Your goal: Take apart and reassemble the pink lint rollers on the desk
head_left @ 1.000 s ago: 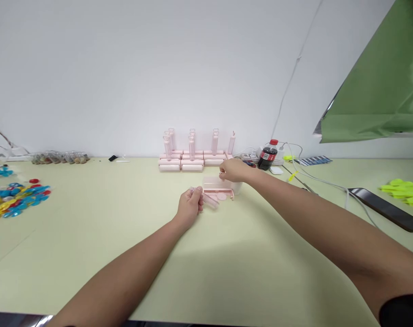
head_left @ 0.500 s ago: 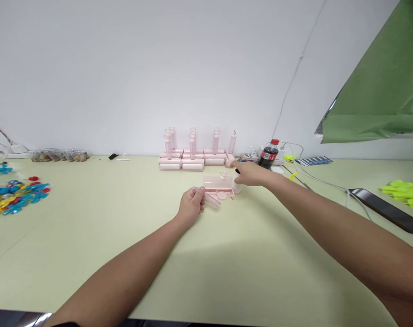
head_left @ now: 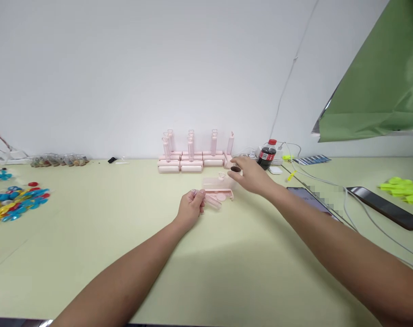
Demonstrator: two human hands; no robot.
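Observation:
My left hand is closed round a clear pinkish plastic tube-shaped handle, which sticks out to the right, tilted down. At the middle of the table my right hand has its thumb and fingers round a pale roll with a dark round hollow end; the hand and the clear cover hide most of its body. Beside it lies an open pink roller case with a clear cover. Small flat pink parts rest in the case.
Several pink lint rollers with upright handles stand along the wall. A cola bottle, a lit phone, a dark phone and cables are on the right. Colourful plastic pieces lie left, neon-yellow pieces far right.
My right hand has shifted slightly, and the roll's dark hollow end now shows between thumb and fingers. A lit phone shows beyond my right forearm. The left hand keeps its hold.

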